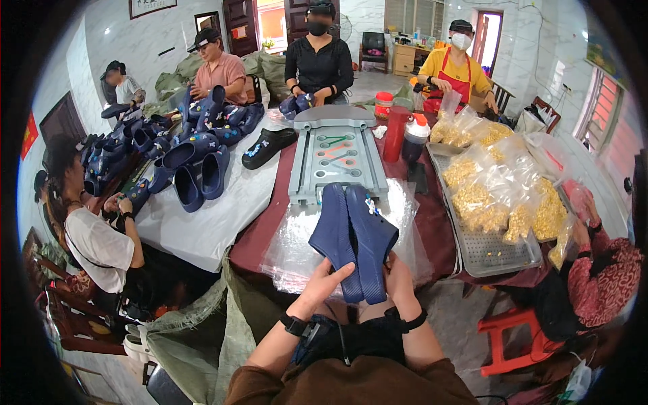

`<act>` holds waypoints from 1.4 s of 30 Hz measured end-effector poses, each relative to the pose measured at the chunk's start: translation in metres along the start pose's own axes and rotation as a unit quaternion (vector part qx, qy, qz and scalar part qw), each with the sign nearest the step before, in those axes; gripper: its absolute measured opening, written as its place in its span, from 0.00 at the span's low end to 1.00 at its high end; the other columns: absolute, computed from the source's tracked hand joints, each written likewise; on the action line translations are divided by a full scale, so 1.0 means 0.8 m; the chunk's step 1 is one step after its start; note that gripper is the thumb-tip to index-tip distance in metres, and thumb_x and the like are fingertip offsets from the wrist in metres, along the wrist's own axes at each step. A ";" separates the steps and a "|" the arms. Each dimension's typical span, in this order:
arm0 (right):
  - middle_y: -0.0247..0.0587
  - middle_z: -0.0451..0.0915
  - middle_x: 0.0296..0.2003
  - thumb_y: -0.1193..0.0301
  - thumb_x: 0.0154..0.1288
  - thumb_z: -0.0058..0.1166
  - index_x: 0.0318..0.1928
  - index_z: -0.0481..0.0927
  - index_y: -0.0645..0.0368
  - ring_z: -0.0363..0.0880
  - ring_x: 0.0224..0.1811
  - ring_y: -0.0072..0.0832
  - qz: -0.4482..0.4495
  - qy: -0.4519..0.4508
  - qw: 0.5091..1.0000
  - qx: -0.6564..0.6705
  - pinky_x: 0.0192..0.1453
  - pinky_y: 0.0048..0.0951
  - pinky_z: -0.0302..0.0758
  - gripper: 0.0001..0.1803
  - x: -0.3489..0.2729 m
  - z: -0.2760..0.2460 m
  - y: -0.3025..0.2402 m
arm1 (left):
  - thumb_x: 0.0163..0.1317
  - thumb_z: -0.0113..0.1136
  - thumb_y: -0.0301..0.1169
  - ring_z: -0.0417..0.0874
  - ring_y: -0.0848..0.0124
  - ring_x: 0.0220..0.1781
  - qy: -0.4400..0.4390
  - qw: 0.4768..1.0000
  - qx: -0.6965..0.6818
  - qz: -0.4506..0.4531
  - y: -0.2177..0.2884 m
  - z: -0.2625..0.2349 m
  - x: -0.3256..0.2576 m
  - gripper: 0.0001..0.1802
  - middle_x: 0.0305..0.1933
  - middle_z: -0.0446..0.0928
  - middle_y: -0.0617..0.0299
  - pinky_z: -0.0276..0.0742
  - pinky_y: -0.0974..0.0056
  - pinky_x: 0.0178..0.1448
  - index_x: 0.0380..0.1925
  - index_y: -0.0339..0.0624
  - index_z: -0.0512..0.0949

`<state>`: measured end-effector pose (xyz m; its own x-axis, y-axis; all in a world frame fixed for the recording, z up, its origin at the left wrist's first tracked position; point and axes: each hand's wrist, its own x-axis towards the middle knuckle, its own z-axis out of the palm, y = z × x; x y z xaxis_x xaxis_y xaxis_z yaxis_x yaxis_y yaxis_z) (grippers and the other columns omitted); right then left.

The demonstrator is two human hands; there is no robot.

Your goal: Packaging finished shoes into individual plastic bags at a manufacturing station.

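Observation:
A pair of navy-blue clogs (370, 233) is held side by side over the near edge of the table, toes pointing away from me. My left hand (325, 280) grips the left side of the pair, its thumb lying along the clog's side. On the other side my right hand (397, 275) holds the right clog; its fingers are partly hidden. Small charms decorate the right clog's upper. Beneath the pair lie clear plastic bags (290, 246), and just beyond stands a grey plastic folding board (337, 155) with a handle.
Many navy clogs (181, 154) are heaped at the left, beside one black clog (268, 147). A red cylinder (396, 135) and dark bottle (414, 140) stand beyond. Bags of yellow pieces (482, 202) fill a metal tray (503, 260) at right. Co-workers surround the tables; a red stool (513, 337) stands nearby.

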<state>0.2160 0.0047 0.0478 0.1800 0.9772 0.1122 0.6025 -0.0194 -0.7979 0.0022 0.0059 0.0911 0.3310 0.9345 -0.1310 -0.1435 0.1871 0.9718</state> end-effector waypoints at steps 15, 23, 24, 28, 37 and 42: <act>0.60 0.84 0.37 0.73 0.67 0.55 0.61 0.82 0.54 0.84 0.41 0.54 0.004 0.029 0.984 -0.174 0.46 0.47 0.78 0.22 -0.016 -0.024 -0.014 | 0.71 0.66 0.43 0.80 0.71 0.57 0.055 0.998 0.014 -0.022 -0.029 0.010 -0.004 0.28 0.57 0.82 0.56 0.75 0.64 0.63 0.60 0.30 0.77; 0.65 0.82 0.50 0.60 0.69 0.62 0.66 0.74 0.69 0.83 0.50 0.56 -0.054 0.043 0.995 0.069 0.56 0.48 0.78 0.32 -0.053 -0.063 -0.070 | 0.73 0.64 0.46 0.81 0.73 0.53 0.068 0.997 0.021 -0.026 -0.008 0.027 -0.016 0.28 0.53 0.83 0.59 0.77 0.67 0.58 0.59 0.31 0.78; 0.66 0.80 0.51 0.57 0.68 0.65 0.68 0.70 0.71 0.82 0.52 0.57 -0.043 0.011 0.991 0.129 0.58 0.49 0.78 0.38 -0.059 -0.059 -0.082 | 0.73 0.64 0.46 0.81 0.73 0.53 0.069 0.997 0.020 -0.027 -0.012 0.026 -0.016 0.28 0.53 0.83 0.59 0.77 0.67 0.58 0.59 0.31 0.78; 0.71 0.72 0.59 0.51 0.58 0.73 0.75 0.57 0.70 0.78 0.57 0.61 -0.215 0.059 0.974 -0.048 0.58 0.52 0.78 0.56 -0.079 -0.033 -0.097 | 0.78 0.54 0.51 0.81 0.73 0.53 0.033 0.998 -0.032 -0.034 -0.034 0.013 -0.012 0.31 0.54 0.82 0.59 0.78 0.67 0.57 0.63 0.32 0.74; 0.68 0.73 0.53 0.52 0.44 0.78 0.78 0.57 0.53 0.80 0.52 0.63 -0.052 0.037 0.980 -0.186 0.53 0.53 0.80 0.63 -0.076 -0.033 -0.106 | 0.81 0.40 0.55 0.70 0.65 0.72 -0.101 0.995 -0.002 0.002 -0.034 0.012 -0.022 0.40 0.76 0.66 0.54 0.66 0.62 0.76 0.77 0.32 0.57; 0.59 0.77 0.50 0.61 0.44 0.72 0.76 0.63 0.48 0.81 0.52 0.56 -0.077 0.085 0.990 -0.083 0.56 0.49 0.78 0.55 -0.061 -0.058 -0.076 | 0.75 0.61 0.38 0.82 0.70 0.60 -0.069 0.993 0.051 0.076 -0.028 0.010 -0.016 0.25 0.60 0.81 0.54 0.78 0.65 0.61 0.64 0.32 0.76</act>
<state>0.2071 -0.0518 0.1182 0.1952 0.9219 0.3346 0.7497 0.0797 -0.6569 0.0091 -0.0126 0.0725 0.4383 0.8979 0.0408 -0.1083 0.0077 0.9941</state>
